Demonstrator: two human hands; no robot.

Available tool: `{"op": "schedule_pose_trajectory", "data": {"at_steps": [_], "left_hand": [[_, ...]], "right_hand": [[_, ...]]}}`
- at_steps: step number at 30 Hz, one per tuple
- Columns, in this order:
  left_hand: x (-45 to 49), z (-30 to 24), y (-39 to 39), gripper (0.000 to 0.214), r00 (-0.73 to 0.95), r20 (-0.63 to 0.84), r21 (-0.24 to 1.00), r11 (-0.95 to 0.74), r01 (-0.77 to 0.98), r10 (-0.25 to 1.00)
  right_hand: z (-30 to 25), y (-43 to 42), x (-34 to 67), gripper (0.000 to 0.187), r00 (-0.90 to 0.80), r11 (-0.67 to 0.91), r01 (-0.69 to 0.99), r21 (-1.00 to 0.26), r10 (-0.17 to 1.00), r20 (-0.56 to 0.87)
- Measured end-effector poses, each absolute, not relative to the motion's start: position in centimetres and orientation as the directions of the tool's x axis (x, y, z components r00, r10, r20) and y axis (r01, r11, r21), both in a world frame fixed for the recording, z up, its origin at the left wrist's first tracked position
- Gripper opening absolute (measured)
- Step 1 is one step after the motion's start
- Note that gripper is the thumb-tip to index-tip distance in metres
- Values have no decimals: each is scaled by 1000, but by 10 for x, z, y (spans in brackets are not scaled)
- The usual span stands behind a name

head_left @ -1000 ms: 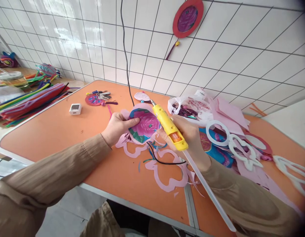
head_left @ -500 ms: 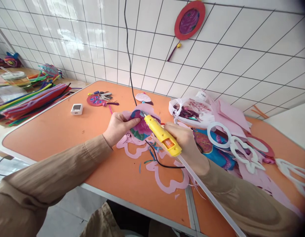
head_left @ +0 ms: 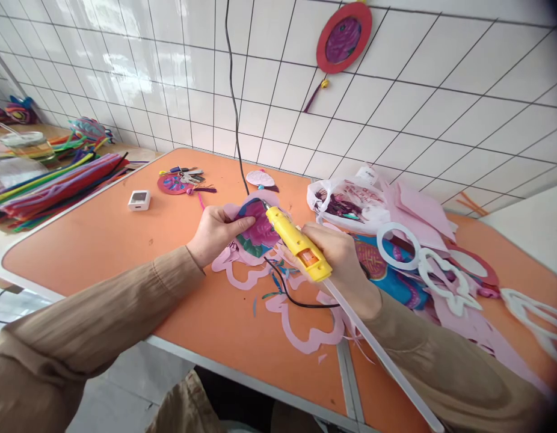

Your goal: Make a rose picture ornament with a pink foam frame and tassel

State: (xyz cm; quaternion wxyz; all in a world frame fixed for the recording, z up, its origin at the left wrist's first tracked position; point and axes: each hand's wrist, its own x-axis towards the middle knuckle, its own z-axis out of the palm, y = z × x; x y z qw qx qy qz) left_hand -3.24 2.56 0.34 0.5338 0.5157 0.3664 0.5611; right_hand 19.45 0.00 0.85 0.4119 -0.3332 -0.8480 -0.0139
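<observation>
A round flower disc (head_left: pixel 258 231), printed with a pink bloom, was held just above the orange bench (head_left: pixel 102 240), near its middle. The grip of the left hand (head_left: pixel 213 231) was closed on the disc's left edge, with the thumb laid on top. The grip of the right hand (head_left: pixel 339 255) was wrapped around a yellow glue gun (head_left: pixel 296 243). Its nozzle was set at the disc's far rim, and a clear glue stick (head_left: pixel 382 355) trailed from its back towards the near right. Whether any glue had been laid could not be told.

No frame was seen on the disc, so the gluing was judged to be at an early point. White rings (head_left: pixel 398 246) lay loose to the right, and pink cut-outs (head_left: pixel 305 325) lay under and near the hands. A red-framed piece (head_left: pixel 344 36) of the same kind hung on the tiled wall, and it was taken as the finished form. Pipe cleaners (head_left: pixel 57 183) were heaped at the far left.
</observation>
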Motion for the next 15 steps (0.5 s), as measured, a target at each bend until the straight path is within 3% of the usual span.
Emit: {"op": "schedule_pose_trajectory", "data": {"at_steps": [8, 15], "left_hand": [[-33, 3, 26, 35, 132, 185, 963, -153, -221, 974], [-33, 5, 20, 34, 188, 191, 972, -160, -170, 963]], "right_hand": [[20, -3, 190, 35, -332, 771, 567, -290, 536, 776], [23, 2, 197, 25, -201, 768, 440, -466, 590, 782]]}}
